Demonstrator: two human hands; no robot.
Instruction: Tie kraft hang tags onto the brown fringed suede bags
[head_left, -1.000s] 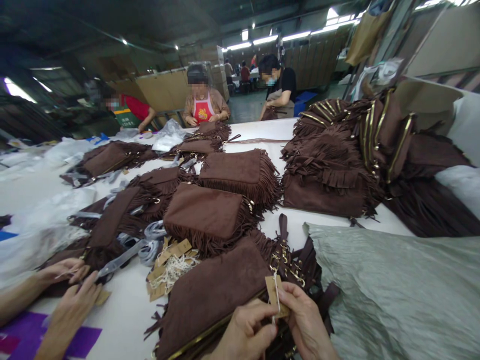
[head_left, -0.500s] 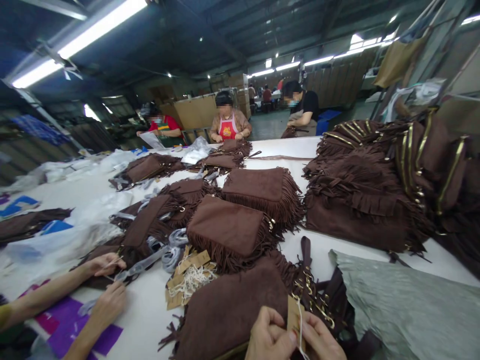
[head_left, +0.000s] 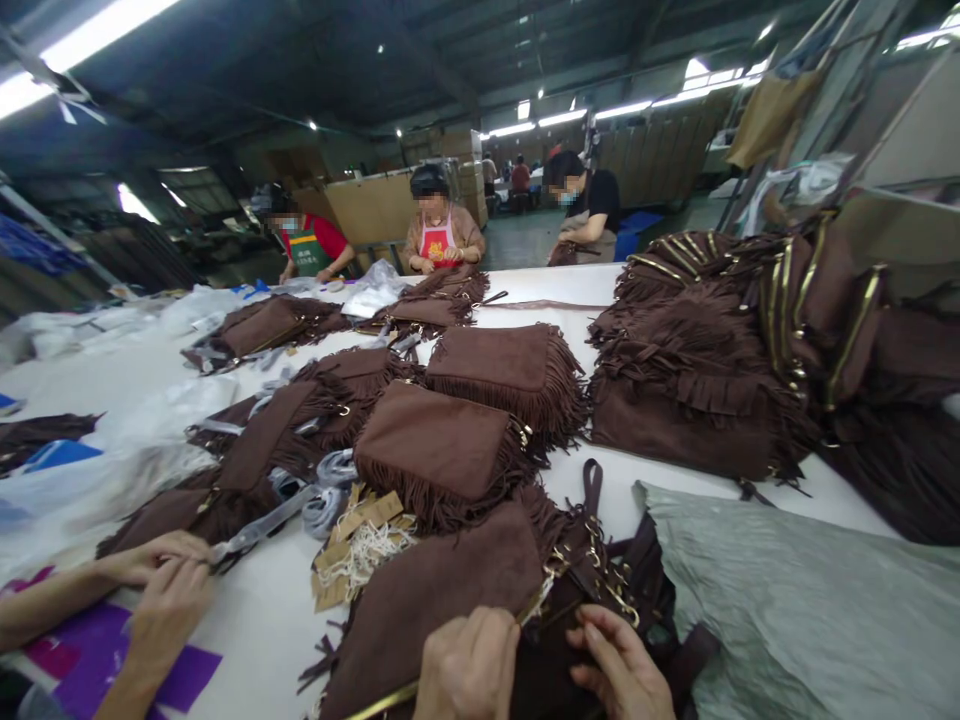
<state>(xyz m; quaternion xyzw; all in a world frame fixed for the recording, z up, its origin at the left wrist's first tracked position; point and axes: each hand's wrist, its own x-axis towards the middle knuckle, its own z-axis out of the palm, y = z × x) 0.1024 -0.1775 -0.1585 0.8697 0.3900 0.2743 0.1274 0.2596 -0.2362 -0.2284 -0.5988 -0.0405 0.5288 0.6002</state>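
A brown suede-like fringed bag [head_left: 442, 570] lies in front of me, a gold zip along its near edge. My left hand [head_left: 469, 660] is closed over it, a tan paper tag [head_left: 535, 604] seen nearly edge-on at its fingertips beside gold clasps. To its right, my right hand [head_left: 619, 660] has thumb and finger pinched at a thin dark piece by the bag; what it is I cannot make out. Brown straps with gold clasps [head_left: 619, 590] lie just beyond. Left of the bag is a heap of tan tags with white strings [head_left: 364, 550].
More fringed bags [head_left: 435, 440] lie across the white table, with a tall pile [head_left: 697, 400] at right. A grey-green plastic sheet [head_left: 810, 600] covers the right front. A co-worker's hands [head_left: 169, 580] handle a clear strap at left. Several people stand beyond the table.
My hands have moved apart; the tag, earlier upright between both, now shows by the left fingertips. The view has shifted slightly right. The co-worker's hands have come together.
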